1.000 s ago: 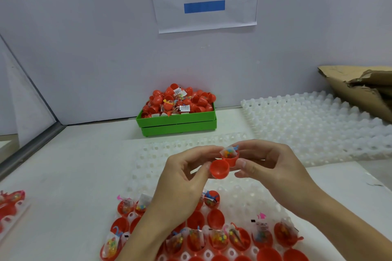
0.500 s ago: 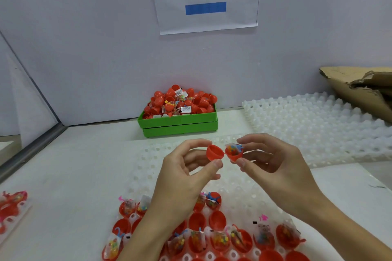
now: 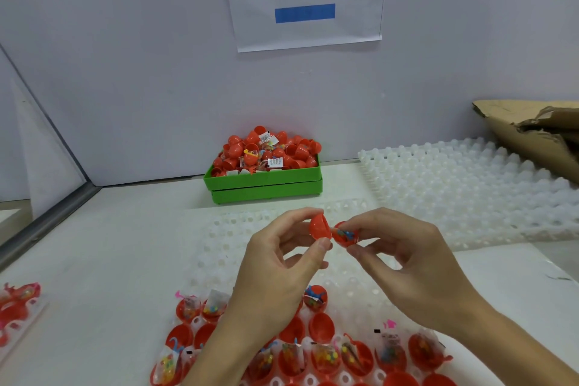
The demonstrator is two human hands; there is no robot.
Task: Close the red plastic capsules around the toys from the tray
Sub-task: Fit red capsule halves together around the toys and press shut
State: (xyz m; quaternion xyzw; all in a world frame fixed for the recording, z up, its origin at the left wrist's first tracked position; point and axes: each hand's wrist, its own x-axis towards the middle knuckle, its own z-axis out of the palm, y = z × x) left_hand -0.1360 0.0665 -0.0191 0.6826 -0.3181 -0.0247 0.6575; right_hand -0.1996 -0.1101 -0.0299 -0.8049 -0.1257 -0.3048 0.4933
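My left hand point(image 3: 275, 273) pinches an empty red capsule half point(image 3: 319, 226) between thumb and forefinger. My right hand point(image 3: 407, 263) pinches the other red half point(image 3: 341, 236), which holds a small bagged toy with coloured bits. The two halves touch edge to edge above the white dimpled tray point(image 3: 225, 247), tilted toward each other and not joined. Below my hands the tray carries several open red halves point(image 3: 321, 327), some with bagged toys point(image 3: 326, 356) in them.
A green bin point(image 3: 266, 185) heaped with closed red capsules stands at the back wall. Stacked white trays point(image 3: 463, 191) lie at the right, torn cardboard point(image 3: 539, 131) behind them. Another tray with red halves point(image 3: 18, 304) sits at the left edge.
Both hands have lifted slightly and turned the two halves. The empty half, earlier below the toy half, now sits beside it on the left with its rim against it.
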